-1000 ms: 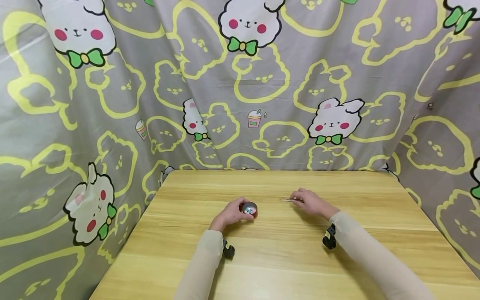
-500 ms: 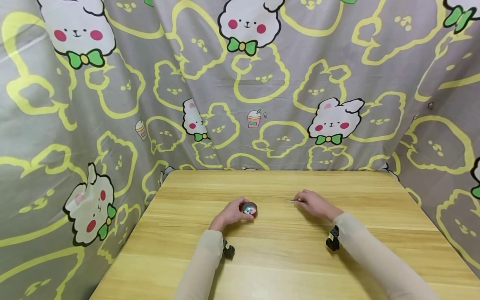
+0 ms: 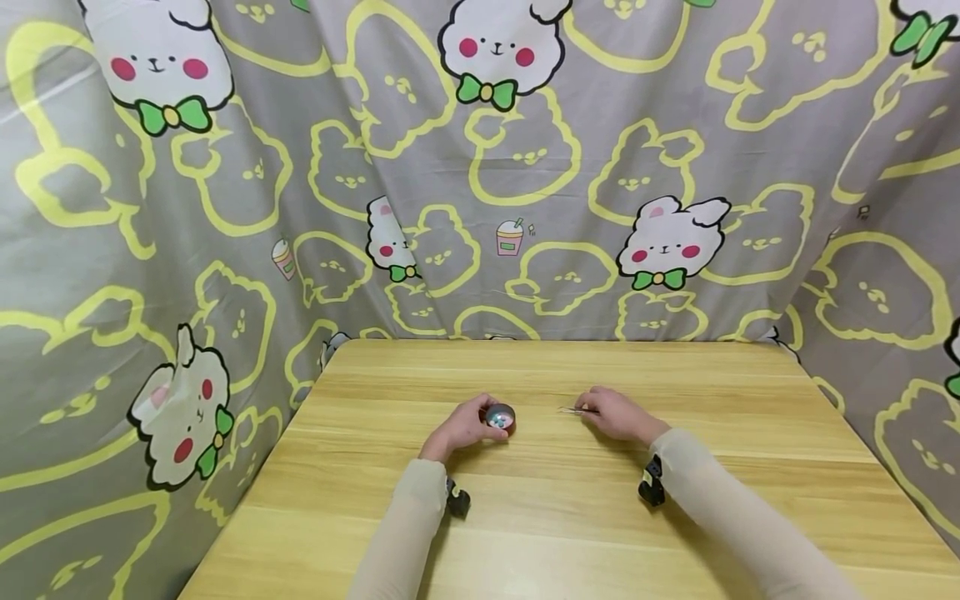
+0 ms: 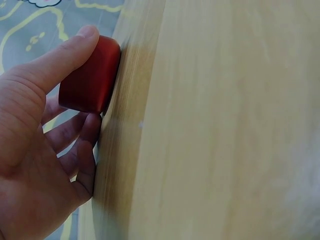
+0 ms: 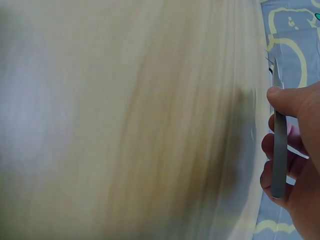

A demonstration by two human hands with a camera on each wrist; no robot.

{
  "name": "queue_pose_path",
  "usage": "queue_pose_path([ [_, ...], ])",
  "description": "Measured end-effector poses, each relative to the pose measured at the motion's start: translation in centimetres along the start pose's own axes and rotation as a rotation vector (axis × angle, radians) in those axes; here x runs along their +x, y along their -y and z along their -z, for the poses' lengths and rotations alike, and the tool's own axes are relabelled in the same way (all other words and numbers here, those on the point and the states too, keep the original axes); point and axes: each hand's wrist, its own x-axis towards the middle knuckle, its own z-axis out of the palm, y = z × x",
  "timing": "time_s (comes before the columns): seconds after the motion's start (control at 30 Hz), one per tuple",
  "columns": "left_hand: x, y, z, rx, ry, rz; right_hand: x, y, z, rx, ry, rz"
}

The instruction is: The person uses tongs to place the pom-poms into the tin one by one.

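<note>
On the table, my left hand [image 3: 461, 427] grips a small round red tin [image 4: 90, 80] between thumb and fingers. In the head view the tin is tilted so that its inside shows, with several small blue-green bits [image 3: 500, 422] on a pale bottom; they are too small to identify. To the right of the tin, my right hand [image 3: 621, 415] pinches metal tweezers [image 5: 280, 150], whose tips point left toward the tin and stay apart from it. A thin dark sliver [image 5: 269, 61] shows by the tweezer tips; whether they hold it I cannot tell.
The wooden table [image 3: 525, 517] spreads out under both hands. A grey patterned curtain [image 3: 555, 167] hangs behind its far edge and along both sides. Black wrist cameras [image 3: 651, 487] sit on both forearms.
My right hand with the tweezers first shifted a little right, then came back left and slightly nearer to me. The left hand and the tin have stayed in place.
</note>
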Motion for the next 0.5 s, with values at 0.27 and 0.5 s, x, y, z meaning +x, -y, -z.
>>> queue_pose_path([
  [0.27,0.09,0.07,0.00,-0.002,0.003,-0.008,0.61,0.56,-0.86,0.030,0.032,-0.024],
  [0.5,0.08,0.18,-0.01,0.002,0.006,-0.012,1.03,0.96,-1.03,0.026,0.070,-0.074],
])
